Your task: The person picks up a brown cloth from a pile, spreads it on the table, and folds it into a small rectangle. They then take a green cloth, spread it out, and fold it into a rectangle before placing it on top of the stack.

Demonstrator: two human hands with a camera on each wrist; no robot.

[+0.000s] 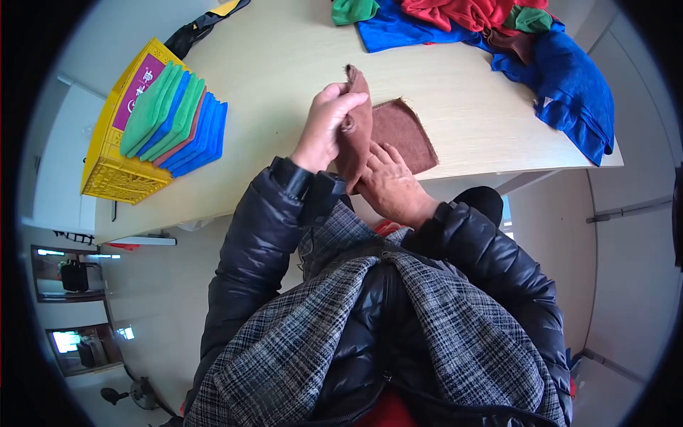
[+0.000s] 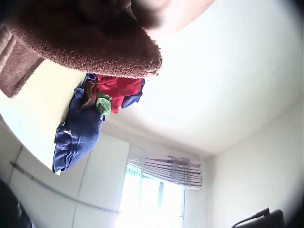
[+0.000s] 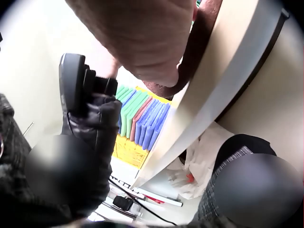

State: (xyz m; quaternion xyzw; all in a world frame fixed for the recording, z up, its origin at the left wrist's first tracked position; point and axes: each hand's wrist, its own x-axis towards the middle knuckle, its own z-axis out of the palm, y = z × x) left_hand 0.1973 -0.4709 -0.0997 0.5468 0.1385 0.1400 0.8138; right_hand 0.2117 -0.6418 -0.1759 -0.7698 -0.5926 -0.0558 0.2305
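A brown towel point(image 1: 405, 135) lies partly flat near the table's front edge, with its left part raised and folded upward. My left hand point(image 1: 321, 129) grips that raised part, thumb across its upper side. My right hand point(image 1: 397, 186) rests on the cloth at the foot of the fold, fingers extended over the flat part. In the left wrist view the towel's fuzzy edge point(image 2: 95, 61) hangs close to the camera. The right wrist view shows the underside of my right hand point(image 3: 142, 40) beside the brown cloth; its fingertips are hidden there.
On the left, a yellow basket point(image 1: 117, 167) holds a row of folded green, blue and brown towels point(image 1: 178, 121). Loose red cloths point(image 1: 455, 13), green ones and a blue towel point(image 1: 576, 92) are heaped at the far right of the table point(image 1: 284, 71). A black-and-yellow item point(image 1: 203, 28) lies behind the basket.
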